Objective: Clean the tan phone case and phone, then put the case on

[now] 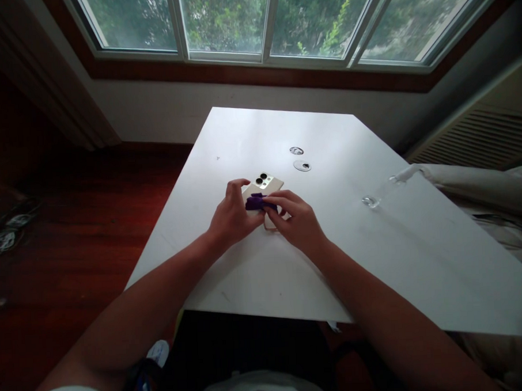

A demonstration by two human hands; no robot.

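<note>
A pale phone (274, 185) with dark camera lenses at its top end is over the white table (247, 277), its back facing up. My left hand (231, 215) holds the phone by its left side, thumb and fingers around its edge. A crumpled purple cloth (255, 202) lies across the phone's back. My right hand (299, 221) pinches the right end of the cloth between thumb and fingers. Below the cloth the phone's lower end shows between my hands.
Two oval stickers or discs (302, 166) lie beyond the phone. A clear glass-like object (370, 201) is on the table's right part, near a pale fabric-covered shape (468, 180) at the right edge. Windows line the wall ahead.
</note>
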